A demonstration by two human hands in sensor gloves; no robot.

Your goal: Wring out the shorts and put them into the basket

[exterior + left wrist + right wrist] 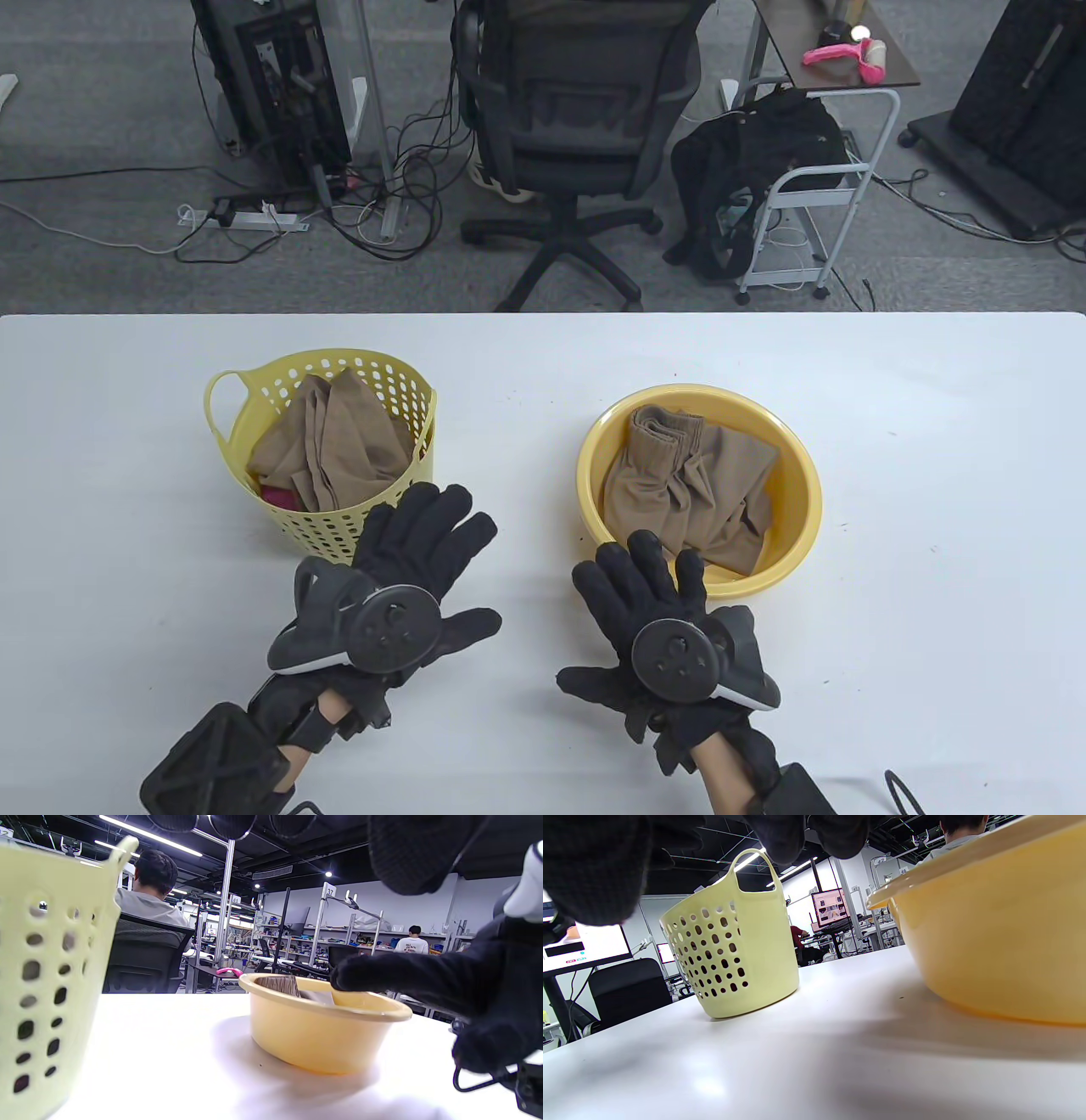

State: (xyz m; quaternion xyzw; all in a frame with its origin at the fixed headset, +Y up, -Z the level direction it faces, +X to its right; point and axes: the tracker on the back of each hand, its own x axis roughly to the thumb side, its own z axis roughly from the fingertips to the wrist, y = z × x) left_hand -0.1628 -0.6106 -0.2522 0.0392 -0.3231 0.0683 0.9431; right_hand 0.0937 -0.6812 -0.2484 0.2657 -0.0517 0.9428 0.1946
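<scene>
**Both hands spread above the surface, shorts lying in the basin**

At the left of the white surface [891, 509] stands a pale yellow perforated plastic basket [339, 518] with a loop handle on its far-left rim. Inside it lies a crumpled tan garment [339, 450], with a bit of pink fabric [276, 497] showing at its near-left edge.

Just near and right of the basket is the left hand [407, 586] in its black sensor glove, a round tracker strapped to its back. Its fingers are straight and fanned out, the tips overlapping the basket's near rim in the table view; whether they touch it cannot be told. It holds nothing.

To the right, apart from the left hand, is the right hand [653, 620], gloved and fitted with a tracker the same way. Its fingers are also spread and straight, the tips reaching the near rim of the basin, and it grips nothing. Contact with the rim cannot be judged.

Right of centre sits a round yellow plastic basin [797, 475], well apart from the basket. The tan shorts [687, 492] lie bunched inside it, the folded waistband toward the far left of the bowl. In the left wrist view a corner of the cloth rises just above the basin's rim.
</scene>
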